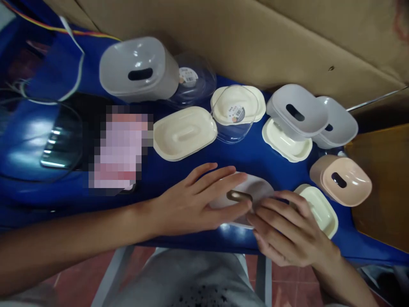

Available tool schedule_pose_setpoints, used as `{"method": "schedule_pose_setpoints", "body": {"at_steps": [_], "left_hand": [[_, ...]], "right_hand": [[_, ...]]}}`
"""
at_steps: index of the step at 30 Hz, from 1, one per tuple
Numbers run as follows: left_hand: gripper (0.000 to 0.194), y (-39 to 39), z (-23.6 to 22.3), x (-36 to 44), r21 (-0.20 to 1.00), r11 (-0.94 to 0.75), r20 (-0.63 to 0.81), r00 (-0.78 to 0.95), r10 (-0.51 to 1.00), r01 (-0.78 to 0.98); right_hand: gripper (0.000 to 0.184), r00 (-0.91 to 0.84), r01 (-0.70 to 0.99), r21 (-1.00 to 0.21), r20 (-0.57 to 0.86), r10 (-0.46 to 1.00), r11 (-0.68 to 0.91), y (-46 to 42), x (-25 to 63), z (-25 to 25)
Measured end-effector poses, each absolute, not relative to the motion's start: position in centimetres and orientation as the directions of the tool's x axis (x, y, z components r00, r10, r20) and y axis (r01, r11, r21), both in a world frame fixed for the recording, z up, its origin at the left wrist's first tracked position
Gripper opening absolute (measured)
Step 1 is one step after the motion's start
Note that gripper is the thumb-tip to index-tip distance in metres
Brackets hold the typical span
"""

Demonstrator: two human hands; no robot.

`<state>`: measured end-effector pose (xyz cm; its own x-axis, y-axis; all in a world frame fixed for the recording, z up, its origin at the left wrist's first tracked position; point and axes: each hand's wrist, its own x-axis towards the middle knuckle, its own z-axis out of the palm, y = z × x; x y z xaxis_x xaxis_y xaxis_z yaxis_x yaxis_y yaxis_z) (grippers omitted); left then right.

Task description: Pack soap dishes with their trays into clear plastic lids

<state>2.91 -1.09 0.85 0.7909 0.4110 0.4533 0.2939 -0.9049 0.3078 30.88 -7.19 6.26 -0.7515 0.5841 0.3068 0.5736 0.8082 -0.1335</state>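
A grey oval plastic piece [252, 187] with a dark slot lies upside down near the front edge of the blue table [249, 157]. My left hand [194, 200] rests flat on its left side, fingers stretched out. My right hand [284, 226] presses on its right side with fingers extended and close together, partly covering a cream lid [322, 209]. Neither hand grips anything.
Several soap-box parts lie around: a cream lid [183, 132], a clear tub [234, 113], grey pieces [139, 70], [297, 111], [338, 121], a pink piece [341, 179] and a cream tray [286, 145]. Cardboard [255, 38] stands behind. A blurred patch [118, 145] lies at left.
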Motion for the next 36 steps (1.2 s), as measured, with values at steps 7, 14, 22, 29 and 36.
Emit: {"method": "schedule_pose_setpoints", "body": {"at_steps": [7, 14, 22, 29, 36], "left_hand": [[0.058, -0.2, 1.1, 2.9, 0.4, -0.872, 0.272, 0.871, 0.408, 0.284], [0.073, -0.1, 0.8, 3.1, 0.425, -0.858, 0.295, 0.853, 0.431, 0.287], [0.072, -0.2, 0.6, 3.1, 0.41, -0.85, 0.338, 0.811, 0.478, 0.33], [0.071, -0.2, 0.8, 3.4, 0.386, -0.848, 0.239, 0.849, 0.471, 0.362], [0.063, -0.8, 1.7, 3.4, 0.372, -0.855, 0.2, 0.869, 0.454, 0.361]], "right_hand": [[0.008, -0.781, 0.597, -0.079, 0.169, 0.601, 0.799, -7.2, 30.9, 6.0], [0.009, -0.794, 0.57, -0.071, 0.208, 0.571, 0.819, -7.3, 31.1, 6.1], [0.012, -0.763, 0.605, -0.056, 0.244, 0.599, 0.794, -7.0, 30.7, 5.7], [0.016, -0.734, 0.587, -0.25, 0.237, 0.636, 0.77, -6.3, 31.6, 5.5], [0.05, -0.457, 0.848, -0.193, 0.203, 0.866, 0.493, -1.5, 30.4, 5.6]]}}
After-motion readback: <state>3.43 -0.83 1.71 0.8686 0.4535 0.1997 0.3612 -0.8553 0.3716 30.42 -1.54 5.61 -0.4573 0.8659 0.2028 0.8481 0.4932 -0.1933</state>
